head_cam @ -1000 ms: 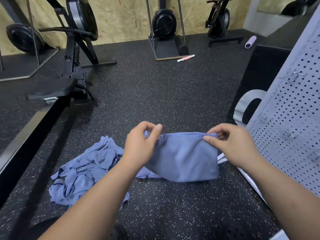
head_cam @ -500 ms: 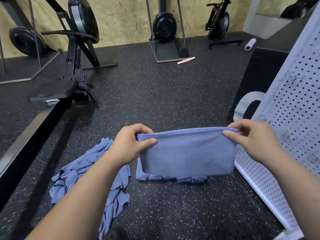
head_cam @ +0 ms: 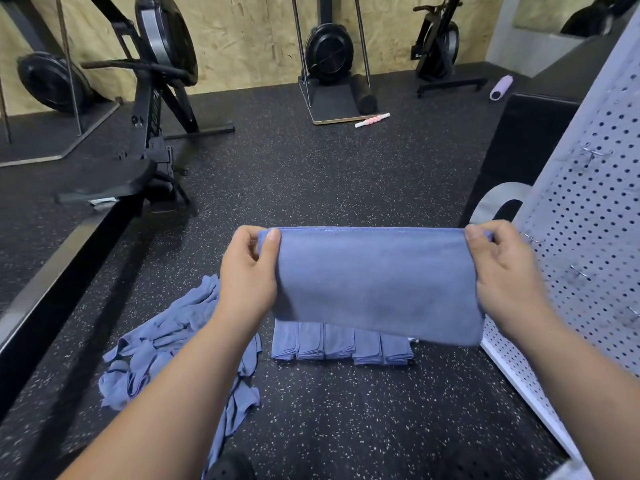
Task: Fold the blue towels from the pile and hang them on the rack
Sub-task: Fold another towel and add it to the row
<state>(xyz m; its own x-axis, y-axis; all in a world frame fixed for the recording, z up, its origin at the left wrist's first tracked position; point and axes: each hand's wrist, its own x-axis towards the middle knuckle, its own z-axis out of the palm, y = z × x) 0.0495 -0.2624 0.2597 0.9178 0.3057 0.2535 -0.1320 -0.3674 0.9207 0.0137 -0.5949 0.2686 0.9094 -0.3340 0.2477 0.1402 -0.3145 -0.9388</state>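
Blue towel (head_cam: 377,285), folded flat, hangs stretched between our hands above the speckled floor (head_cam: 346,185). Our left hand (head_cam: 247,275) pinches its upper left corner between thumb and curled fingers, and our right hand (head_cam: 505,275) pinches the upper right corner likewise. Below it lies a row of folded towels (head_cam: 341,344), with the loose pile (head_cam: 156,351) to the left and the white pegboard rack (head_cam: 588,237) just right.

Gym: rowing machine (head_cam: 152,109), foam roller (head_cam: 501,87), speckled rubber floor (head_cam: 311,174), OSB wall (head_cam: 242,36).
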